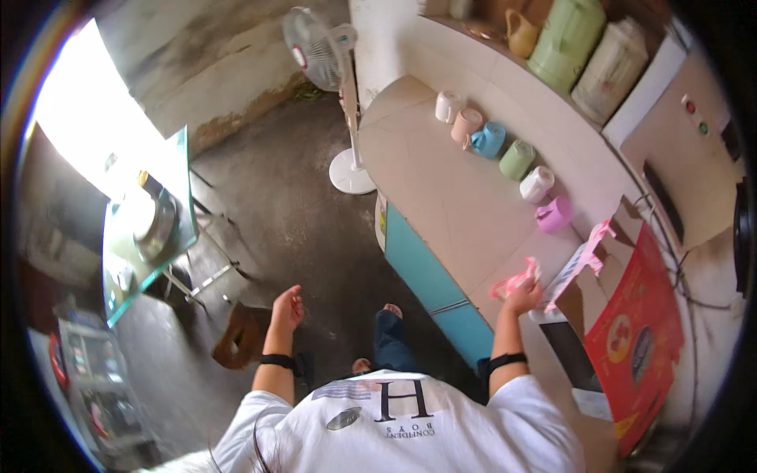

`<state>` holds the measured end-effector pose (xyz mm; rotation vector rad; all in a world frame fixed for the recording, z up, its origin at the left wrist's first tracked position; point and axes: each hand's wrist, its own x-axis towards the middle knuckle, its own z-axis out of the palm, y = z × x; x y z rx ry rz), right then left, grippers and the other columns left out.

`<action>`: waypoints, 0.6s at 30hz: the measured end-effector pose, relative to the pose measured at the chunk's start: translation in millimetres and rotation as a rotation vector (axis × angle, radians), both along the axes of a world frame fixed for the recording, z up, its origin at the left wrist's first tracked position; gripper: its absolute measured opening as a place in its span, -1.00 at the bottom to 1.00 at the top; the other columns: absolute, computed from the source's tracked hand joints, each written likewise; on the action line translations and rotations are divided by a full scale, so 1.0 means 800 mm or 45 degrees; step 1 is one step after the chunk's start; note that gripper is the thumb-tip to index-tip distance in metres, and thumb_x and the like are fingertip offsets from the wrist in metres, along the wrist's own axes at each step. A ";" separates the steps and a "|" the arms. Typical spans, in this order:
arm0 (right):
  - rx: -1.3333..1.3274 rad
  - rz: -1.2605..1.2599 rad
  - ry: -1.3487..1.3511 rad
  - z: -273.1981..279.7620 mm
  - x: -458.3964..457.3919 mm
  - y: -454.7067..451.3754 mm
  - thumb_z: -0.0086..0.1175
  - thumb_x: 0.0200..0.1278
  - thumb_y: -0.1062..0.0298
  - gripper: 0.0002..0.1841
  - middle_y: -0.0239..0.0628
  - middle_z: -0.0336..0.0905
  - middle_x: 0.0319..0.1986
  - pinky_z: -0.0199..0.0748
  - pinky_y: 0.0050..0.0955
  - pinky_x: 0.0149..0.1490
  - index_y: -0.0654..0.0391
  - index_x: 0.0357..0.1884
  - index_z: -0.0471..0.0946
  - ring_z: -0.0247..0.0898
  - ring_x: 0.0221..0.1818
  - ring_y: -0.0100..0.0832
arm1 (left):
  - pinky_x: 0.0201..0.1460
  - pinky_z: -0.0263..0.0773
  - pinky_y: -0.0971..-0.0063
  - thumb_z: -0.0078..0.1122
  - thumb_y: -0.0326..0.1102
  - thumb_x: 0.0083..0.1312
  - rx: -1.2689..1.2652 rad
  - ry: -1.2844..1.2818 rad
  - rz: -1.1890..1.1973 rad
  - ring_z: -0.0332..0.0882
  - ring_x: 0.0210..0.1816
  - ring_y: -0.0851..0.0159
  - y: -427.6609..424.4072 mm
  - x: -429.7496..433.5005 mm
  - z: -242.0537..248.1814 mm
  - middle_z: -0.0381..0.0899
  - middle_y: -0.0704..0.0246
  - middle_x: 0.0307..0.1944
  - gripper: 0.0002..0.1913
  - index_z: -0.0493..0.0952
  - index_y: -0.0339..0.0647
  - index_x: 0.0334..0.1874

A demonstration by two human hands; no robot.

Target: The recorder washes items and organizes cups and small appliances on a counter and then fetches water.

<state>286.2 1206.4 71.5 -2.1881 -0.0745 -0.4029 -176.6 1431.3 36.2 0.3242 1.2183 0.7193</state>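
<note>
My right hand (524, 295) is closed on a crumpled pink-and-white cloth (513, 284) at the edge of the pale countertop (426, 177). Beyond it, a row of cups runs along the counter's back wall: a purple mug (555, 214) nearest, then a white one (537, 184), a green one (517, 160), a blue one (488, 141), a pink one (466, 125) and another white one (449, 107). Over the floor at the left, my left hand (288, 308) hangs with fingers loosely curled; whether they are fully closed is unclear, and no object shows in it.
An open cardboard box with red printed flaps (639, 343) stands beside my right arm. Thermos jugs (568, 44) line the upper shelf. A standing fan (322, 53) is ahead. Left are a glass table (183, 219) holding a metal pot (155, 227) and a wooden stool (239, 337).
</note>
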 end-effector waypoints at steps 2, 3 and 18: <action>-0.199 -0.095 -0.039 -0.012 0.036 0.009 -0.15 0.09 0.31 -0.73 0.00 0.43 -0.31 0.27 -0.27 -0.11 0.32 -0.29 0.45 0.33 -0.22 -0.11 | -0.75 0.16 0.65 -0.08 -0.31 0.16 0.142 0.306 -0.309 0.30 -0.72 0.49 0.017 0.000 -0.018 0.41 0.44 -0.67 -0.83 0.48 -0.17 -0.29; -0.240 -0.140 -0.168 -0.011 0.049 0.025 -0.17 0.10 0.33 -0.73 -0.01 0.40 -0.28 0.23 -0.26 -0.05 0.31 -0.27 0.43 0.29 -0.17 -0.13 | -0.74 0.16 0.65 -0.08 -0.32 0.15 0.212 0.586 -0.538 0.33 -0.70 0.48 0.028 0.003 -0.022 0.44 0.42 -0.64 -0.82 0.47 -0.18 -0.26; -0.102 0.466 -0.075 0.000 -0.035 0.148 -0.12 -0.12 0.56 -0.73 -0.13 0.50 -0.40 0.34 -0.33 -0.18 0.17 -0.31 0.50 0.42 -0.37 -0.22 | -0.59 0.34 0.60 -0.02 -0.16 0.18 -0.181 0.874 -1.243 0.46 -0.56 0.43 0.227 0.040 -0.084 0.50 0.41 -0.54 -0.76 0.44 -0.07 -0.17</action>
